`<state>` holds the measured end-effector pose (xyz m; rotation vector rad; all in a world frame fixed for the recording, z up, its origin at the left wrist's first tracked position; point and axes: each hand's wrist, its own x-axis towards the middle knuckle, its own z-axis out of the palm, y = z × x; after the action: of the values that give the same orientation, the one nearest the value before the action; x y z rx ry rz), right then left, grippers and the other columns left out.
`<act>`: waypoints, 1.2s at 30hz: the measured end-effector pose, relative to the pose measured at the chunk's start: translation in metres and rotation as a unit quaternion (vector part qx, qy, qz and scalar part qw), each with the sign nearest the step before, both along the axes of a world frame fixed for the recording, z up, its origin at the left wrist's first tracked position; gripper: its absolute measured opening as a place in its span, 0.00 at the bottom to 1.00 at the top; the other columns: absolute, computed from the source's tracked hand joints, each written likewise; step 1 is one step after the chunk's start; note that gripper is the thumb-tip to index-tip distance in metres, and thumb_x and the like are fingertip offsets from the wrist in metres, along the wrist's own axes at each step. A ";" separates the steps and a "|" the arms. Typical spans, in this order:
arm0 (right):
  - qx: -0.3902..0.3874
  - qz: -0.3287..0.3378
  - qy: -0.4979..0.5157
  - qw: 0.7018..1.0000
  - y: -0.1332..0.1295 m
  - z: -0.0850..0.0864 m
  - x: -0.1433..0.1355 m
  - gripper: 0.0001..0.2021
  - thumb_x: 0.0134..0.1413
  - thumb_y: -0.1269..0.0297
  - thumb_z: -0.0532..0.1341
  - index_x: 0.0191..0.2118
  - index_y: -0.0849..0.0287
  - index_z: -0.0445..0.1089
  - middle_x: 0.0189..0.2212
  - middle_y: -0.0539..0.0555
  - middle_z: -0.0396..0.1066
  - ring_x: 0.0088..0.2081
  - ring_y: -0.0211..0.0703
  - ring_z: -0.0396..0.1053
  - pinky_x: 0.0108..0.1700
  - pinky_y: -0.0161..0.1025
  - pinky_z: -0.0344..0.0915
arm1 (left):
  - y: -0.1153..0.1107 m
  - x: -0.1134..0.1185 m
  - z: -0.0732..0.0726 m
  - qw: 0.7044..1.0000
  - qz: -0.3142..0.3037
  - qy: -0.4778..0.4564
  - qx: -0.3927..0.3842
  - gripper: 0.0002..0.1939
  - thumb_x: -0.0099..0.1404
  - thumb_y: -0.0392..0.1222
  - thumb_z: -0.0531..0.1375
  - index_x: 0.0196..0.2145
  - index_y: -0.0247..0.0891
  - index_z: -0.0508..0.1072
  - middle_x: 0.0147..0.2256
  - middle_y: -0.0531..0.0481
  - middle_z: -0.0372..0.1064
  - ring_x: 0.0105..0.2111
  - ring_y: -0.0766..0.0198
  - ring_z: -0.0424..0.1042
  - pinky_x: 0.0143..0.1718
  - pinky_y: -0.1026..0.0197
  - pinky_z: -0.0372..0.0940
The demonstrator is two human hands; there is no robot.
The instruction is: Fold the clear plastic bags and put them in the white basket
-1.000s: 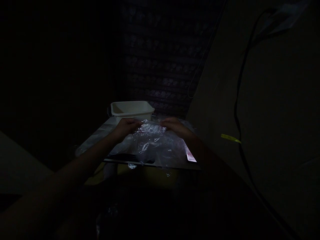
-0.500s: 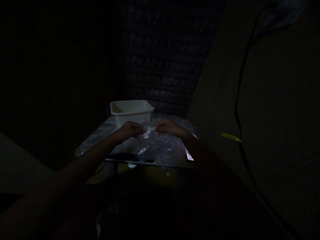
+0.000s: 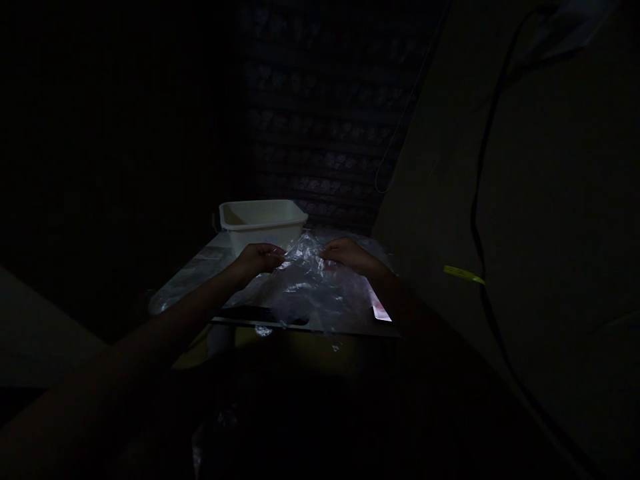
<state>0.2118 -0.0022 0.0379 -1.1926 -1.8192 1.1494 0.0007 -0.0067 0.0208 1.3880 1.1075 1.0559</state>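
Observation:
A clear plastic bag hangs between my two hands above the table. My left hand pinches its edge on one side, just in front of the white tub. On the other side my right hand pinches the edge between thumb and fingers. The plastic between the hands is spread and crinkled, catching light. More thin clear plastic lies on the table beneath, and in the dark I cannot tell where one piece ends and another starts.
A white rectangular tub stands at the back left of the table. A lit screen-like patch shows beside my right forearm. A dark cable with a yellow tag hangs along the right wall. The room is very dark.
My hands have moved slightly apart, the right one shifting to the right. The plastic between them has opened out wider and its top edge now peaks higher.

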 end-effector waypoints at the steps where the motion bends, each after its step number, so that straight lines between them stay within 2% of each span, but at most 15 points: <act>1: 0.000 0.004 -0.004 1.000 0.000 0.000 0.000 0.08 0.34 0.64 0.57 0.16 0.64 0.62 0.11 0.46 0.59 0.14 0.27 0.53 0.16 0.28 0.47 | 0.001 0.000 -0.001 1.000 0.001 -0.005 0.000 0.12 0.37 0.35 0.62 0.24 0.32 0.69 0.19 0.53 0.65 0.19 0.72 0.62 0.19 0.69 0.56; 4: -0.016 -0.005 0.004 1.000 0.000 -0.001 -0.002 0.07 0.34 0.66 0.57 0.16 0.64 0.63 0.11 0.47 0.61 0.14 0.28 0.55 0.16 0.28 0.48 | 0.002 -0.001 -0.002 0.999 0.010 -0.036 0.000 0.13 0.37 0.34 0.62 0.26 0.33 0.68 0.19 0.53 0.65 0.19 0.71 0.63 0.20 0.68 0.57; 7: -0.038 -0.035 0.069 0.996 0.001 -0.004 -0.005 0.05 0.34 0.68 0.57 0.17 0.64 0.63 0.11 0.47 0.61 0.15 0.30 0.58 0.17 0.28 0.52 | 0.002 0.000 -0.002 0.990 0.015 -0.140 -0.015 0.14 0.38 0.33 0.62 0.28 0.35 0.67 0.21 0.55 0.66 0.23 0.71 0.65 0.25 0.68 0.59; 10: -0.065 -0.082 0.164 0.981 0.002 -0.011 -0.009 0.04 0.33 0.69 0.58 0.18 0.64 0.63 0.14 0.47 0.62 0.18 0.30 0.60 0.22 0.31 0.57 | 0.001 0.003 -0.002 0.970 -0.024 -0.219 -0.098 0.08 0.44 0.38 0.59 0.26 0.34 0.67 0.25 0.52 0.67 0.26 0.70 0.66 0.27 0.69 0.61; 12: -0.090 -0.099 0.214 0.967 0.003 -0.016 -0.011 0.03 0.32 0.69 0.58 0.19 0.63 0.63 0.16 0.48 0.63 0.20 0.30 0.61 0.24 0.32 0.59 | -0.001 0.005 -0.005 0.957 -0.068 -0.222 -0.175 0.10 0.48 0.43 0.55 0.24 0.32 0.67 0.25 0.48 0.67 0.25 0.68 0.66 0.26 0.67 0.62; 14: -0.111 -0.100 0.243 0.958 0.004 -0.021 -0.013 0.03 0.33 0.70 0.59 0.19 0.63 0.63 0.17 0.48 0.64 0.22 0.31 0.62 0.26 0.33 0.60 | -0.003 0.008 -0.011 0.950 -0.089 -0.214 -0.209 0.09 0.50 0.42 0.54 0.24 0.31 0.67 0.25 0.46 0.67 0.25 0.67 0.66 0.26 0.66 0.62; 17: -0.128 -0.099 0.251 0.954 0.006 -0.026 -0.011 0.03 0.33 0.70 0.59 0.19 0.63 0.63 0.18 0.49 0.64 0.22 0.32 0.62 0.27 0.33 0.60 | -0.003 0.011 -0.019 0.963 -0.065 -0.184 -0.187 0.01 0.47 0.31 0.56 0.22 0.31 0.67 0.22 0.48 0.67 0.23 0.69 0.66 0.23 0.69 0.62; 19: -0.140 -0.087 0.241 0.956 0.006 -0.027 -0.008 0.03 0.33 0.70 0.59 0.19 0.63 0.63 0.19 0.49 0.65 0.22 0.32 0.63 0.27 0.33 0.60 | -0.002 0.012 -0.022 0.973 -0.026 -0.154 -0.171 0.03 0.45 0.27 0.56 0.19 0.31 0.66 0.19 0.50 0.65 0.19 0.72 0.64 0.19 0.71 0.60; 24: -0.187 -0.037 0.190 0.963 0.006 -0.029 0.001 0.04 0.32 0.68 0.59 0.21 0.61 0.63 0.19 0.49 0.66 0.21 0.33 0.63 0.25 0.32 0.60 | -0.001 0.010 -0.023 0.981 0.027 -0.130 -0.144 0.04 0.45 0.27 0.55 0.16 0.29 0.65 0.17 0.50 0.65 0.16 0.73 0.63 0.17 0.71 0.58; 30: -0.199 0.007 0.186 0.962 0.004 -0.031 0.001 0.04 0.32 0.69 0.60 0.21 0.62 0.63 0.18 0.49 0.65 0.20 0.31 0.62 0.24 0.31 0.58 | -0.002 0.010 -0.022 0.980 0.026 -0.139 -0.138 0.04 0.45 0.26 0.55 0.16 0.29 0.65 0.17 0.50 0.65 0.16 0.73 0.63 0.17 0.71 0.58; 36: -0.175 0.002 0.217 0.960 0.007 -0.033 0.002 0.05 0.29 0.71 0.61 0.19 0.63 0.63 0.16 0.47 0.63 0.19 0.30 0.61 0.23 0.30 0.57 | -0.003 0.010 -0.020 0.975 0.031 -0.152 -0.161 0.05 0.47 0.25 0.53 0.18 0.30 0.65 0.18 0.49 0.65 0.19 0.71 0.65 0.20 0.70 0.61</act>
<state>0.2138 0.0051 0.0045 -1.0164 -1.3235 1.6374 0.0110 -0.0095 0.0010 0.9064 1.0441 1.0406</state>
